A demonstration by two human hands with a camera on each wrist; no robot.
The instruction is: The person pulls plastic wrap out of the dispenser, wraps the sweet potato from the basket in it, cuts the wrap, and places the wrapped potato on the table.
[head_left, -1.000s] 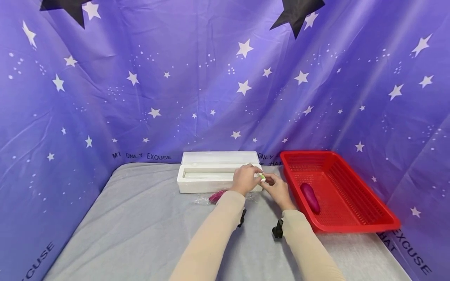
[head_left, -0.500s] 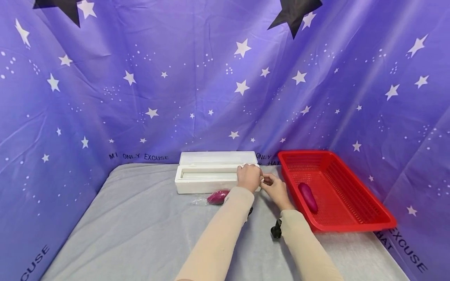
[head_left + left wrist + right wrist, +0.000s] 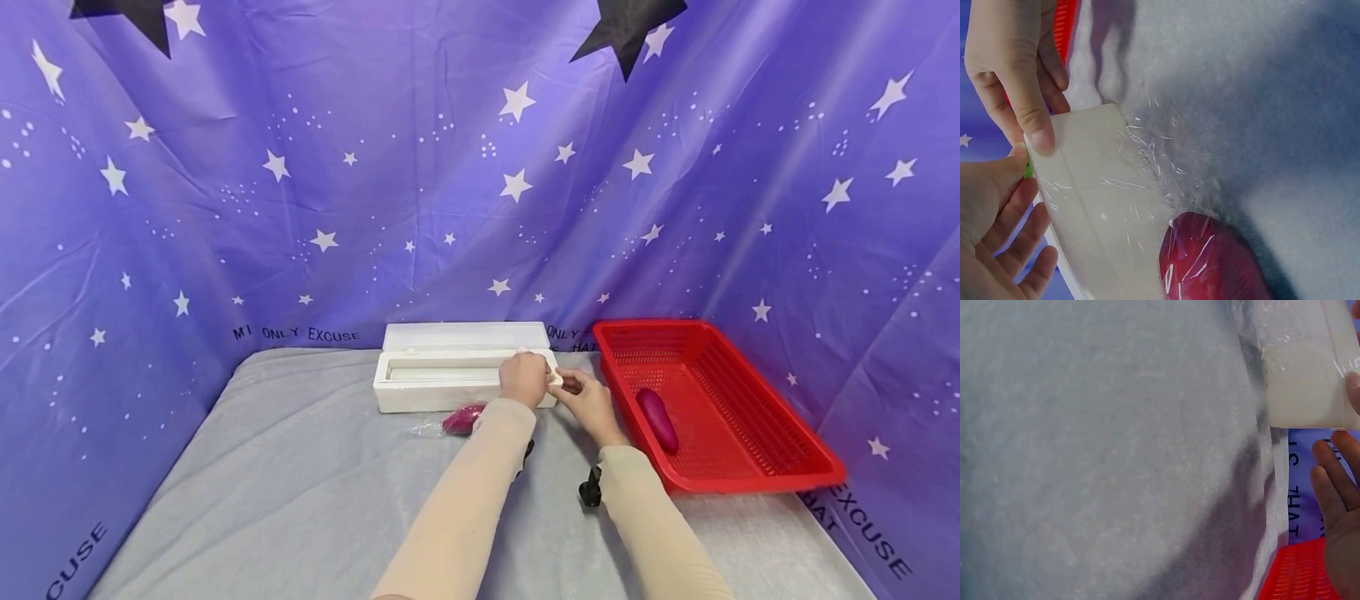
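Observation:
A long white cling film dispenser box (image 3: 442, 397) stands with its lid (image 3: 465, 337) raised. At the box's right end, my left hand (image 3: 525, 379) pinches a small green slide cutter (image 3: 1029, 167) at the edge between thumb and forefinger. My right hand (image 3: 591, 408) grips the same end, its thumb on the front face and fingers behind. Clear cling film (image 3: 1141, 150) hangs down the front of the box. It lies over a glossy magenta vegetable (image 3: 461, 420), shaped like a sweet potato, on the grey cloth below the box; my left sleeve hides part of it.
A red plastic basket (image 3: 750, 483) stands to the right of my right arm, with a second magenta vegetable (image 3: 657, 421) in it. Grey cloth (image 3: 300, 500) covers the table. A purple star-print curtain (image 3: 420, 208) closes off the back and sides.
My left hand has shifted right to the box's end, then slightly back left. My right hand has kept its hold there. The head view has turned slightly.

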